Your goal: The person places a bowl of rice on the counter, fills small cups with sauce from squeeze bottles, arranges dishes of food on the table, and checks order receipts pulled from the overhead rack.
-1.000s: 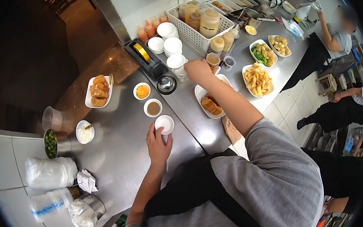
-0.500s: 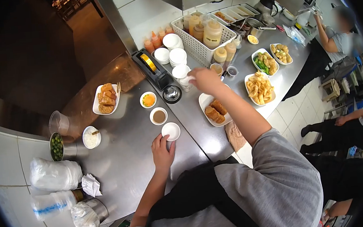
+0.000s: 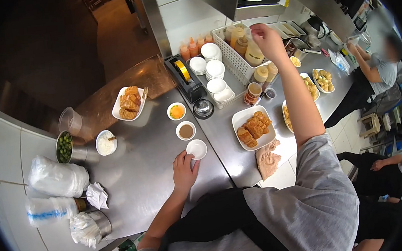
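No text is legible, even on the large bottle (image 3: 254, 54).

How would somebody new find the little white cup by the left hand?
Find the shiny grey steel counter, then the bare left hand over it. That hand touches the small round white cup. Unlike its neighbours, a round white cup of brown liquid and a round white cup with orange-yellow contents, it shows only white inside.
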The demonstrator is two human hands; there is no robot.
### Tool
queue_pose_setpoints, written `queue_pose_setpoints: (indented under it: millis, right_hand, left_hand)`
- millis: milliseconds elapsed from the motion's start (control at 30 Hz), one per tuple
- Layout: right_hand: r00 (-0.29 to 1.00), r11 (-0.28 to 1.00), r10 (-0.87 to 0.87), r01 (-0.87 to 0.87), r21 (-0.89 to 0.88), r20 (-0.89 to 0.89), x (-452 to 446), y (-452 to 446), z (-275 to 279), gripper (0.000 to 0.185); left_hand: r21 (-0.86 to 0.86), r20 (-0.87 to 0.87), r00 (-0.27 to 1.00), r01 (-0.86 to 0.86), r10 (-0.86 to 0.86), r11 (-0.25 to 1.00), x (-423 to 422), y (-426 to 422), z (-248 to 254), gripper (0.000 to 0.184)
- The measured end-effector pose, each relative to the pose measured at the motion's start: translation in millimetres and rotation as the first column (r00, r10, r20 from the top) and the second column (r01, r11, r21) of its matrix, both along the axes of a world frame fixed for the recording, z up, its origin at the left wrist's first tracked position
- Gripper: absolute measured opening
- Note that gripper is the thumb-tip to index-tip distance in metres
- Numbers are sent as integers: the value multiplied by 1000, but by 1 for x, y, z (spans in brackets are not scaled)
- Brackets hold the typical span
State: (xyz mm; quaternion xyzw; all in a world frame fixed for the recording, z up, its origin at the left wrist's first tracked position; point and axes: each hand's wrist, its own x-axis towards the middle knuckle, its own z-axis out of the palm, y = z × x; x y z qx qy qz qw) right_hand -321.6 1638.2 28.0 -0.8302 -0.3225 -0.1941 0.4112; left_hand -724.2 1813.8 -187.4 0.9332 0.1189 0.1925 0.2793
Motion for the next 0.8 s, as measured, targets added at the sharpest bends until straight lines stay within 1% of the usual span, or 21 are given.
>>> queue_pose_setpoints:
  millis: [33, 67, 100, 133, 167, 200, 267, 300, 333, 367, 400, 433, 500, 533, 600, 700, 800]
  right_hand:
    - [979, 963, -116, 151, -223, 166, -9, 6, 6, 32]
    - [983, 963, -99, 133, -236, 153, -11, 9, 11, 32]
    - [936, 887, -239, 319, -333, 258, -9, 12, 14, 36]
    - [858, 773, -346, 490, -403, 379, -5, 16, 13, 39]
    - [860, 721, -296, 486, -493, 415, 4, 21, 9, 39]
    - [872, 728, -267, 462, -507, 411, 10, 32, 4, 39]
    - [910, 549, -133, 398, -735, 393, 25, 52, -15, 48]
    - [906, 542, -134, 406, -735, 402, 42, 57, -30, 46]
    - [909, 545, -118, 395, -740, 399, 50, 58, -29, 46]
    - [946, 496, -186, 322, -806, 264, 59, 60, -27, 43]
    - [957, 451, -260, 238, -860, 129, 64, 64, -24, 41]
    - [961, 453, -248, 229, -862, 125, 66, 69, -17, 41]
    - [950, 314, -294, -13, -949, -110, 73, 75, -1, 36]
    - [950, 316, -293, -13, -949, -110, 82, 74, -7, 36]
    - [976, 417, -203, 12, -909, -81, 97, 69, -18, 42]
    - [978, 435, -181, -15, -900, -104, 102, 62, -20, 45]
    - [971, 454, -221, 17, -891, -94, 91, 55, -18, 47]
  left_hand:
    - [0, 4, 1000, 9, -9, 1000, 0, 0, 1, 29]
    - [-11, -10, 1000, -7, 7, 1000, -1, 0, 1, 29]
    - [-7, 10, 1000, 4, -3, 1000, 0, 0, 1, 29]
    - [-5, 29, 1000, 8, -8, 1000, 0, 1, 0, 29]
    - [-1, 36, 999, 4, -4, 1000, 0, 1, -1, 31]
    - [-14, 27, 999, -23, 24, 1000, 0, 2, -2, 31]
    - [-14, 54, 998, -8, 9, 1000, 0, 3, -5, 34]
    - [-22, 39, 999, -14, 15, 1000, -1, 3, -3, 36]
    - [-27, 35, 999, -30, 31, 999, 0, 3, -4, 36]
    - [-30, 42, 999, -33, 34, 999, 0, 3, -5, 38]
    - [-31, 50, 998, -35, 36, 999, -1, 3, -6, 39]
    - [-32, 45, 998, -47, 49, 998, -2, 3, -7, 39]
    - [-58, 53, 998, -28, 31, 998, -2, 4, -7, 42]
    - [-56, 53, 998, -29, 32, 998, -3, 4, -6, 42]
    - [-60, 39, 998, -42, 44, 997, -2, 4, -3, 44]
    - [-45, 45, 998, -39, 41, 998, -2, 4, -3, 48]
    - [-66, 31, 999, -42, 44, 997, -2, 4, -1, 47]
